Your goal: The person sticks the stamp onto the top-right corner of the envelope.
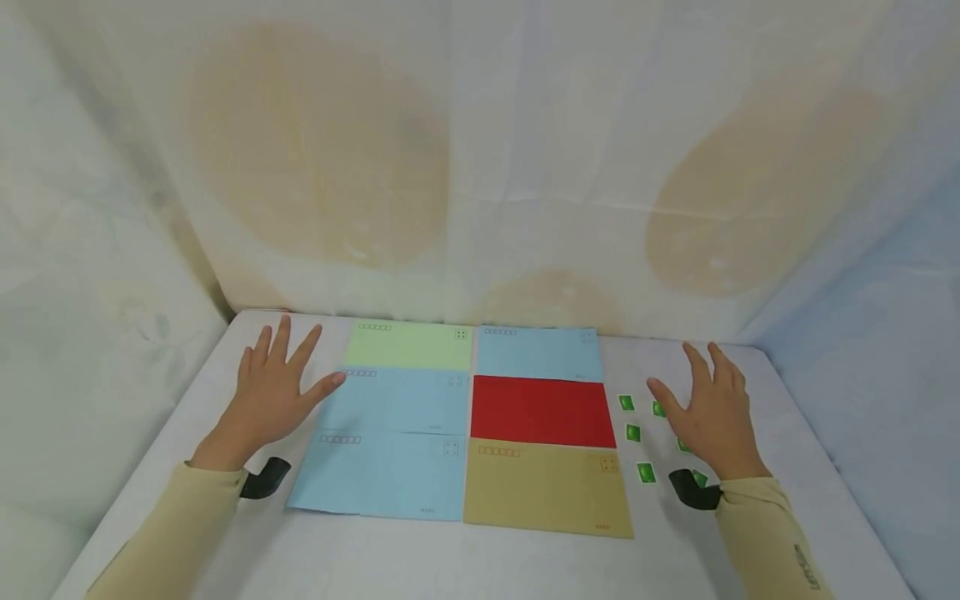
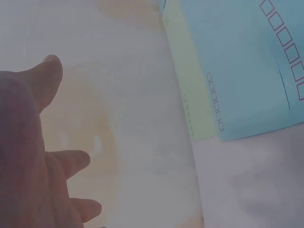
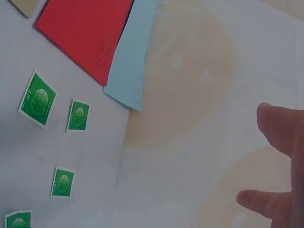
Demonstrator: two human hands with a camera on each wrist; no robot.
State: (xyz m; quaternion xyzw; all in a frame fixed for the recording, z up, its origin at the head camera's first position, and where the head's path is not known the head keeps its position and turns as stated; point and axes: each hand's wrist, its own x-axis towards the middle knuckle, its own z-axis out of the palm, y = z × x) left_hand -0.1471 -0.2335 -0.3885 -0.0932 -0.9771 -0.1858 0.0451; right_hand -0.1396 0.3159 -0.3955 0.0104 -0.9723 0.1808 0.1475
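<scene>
My left hand [image 1: 270, 396] hovers with spread fingers at the left of the envelopes, holding nothing. Likewise spread, my right hand [image 1: 716, 417] is above the green postage stamps [image 1: 633, 433] and hides part of some. Two columns of envelopes lie between the hands. On the left are a light green envelope [image 1: 408, 346], a blue envelope [image 1: 397, 400] and another blue envelope [image 1: 382, 475] nearest me. The right column has a blue envelope [image 1: 540, 354], a red envelope [image 1: 542, 412] and a tan envelope [image 1: 547, 487]. Several stamps show a globe in the right wrist view.
A white-covered table [image 1: 525, 562] carries everything. Pale curtains [image 1: 540, 167] with tan round patches rise at its back edge, and more fabric hangs at both sides. A black wrist mount [image 1: 266, 479] sticks out at the left sleeve, another black mount [image 1: 695, 492] at the right.
</scene>
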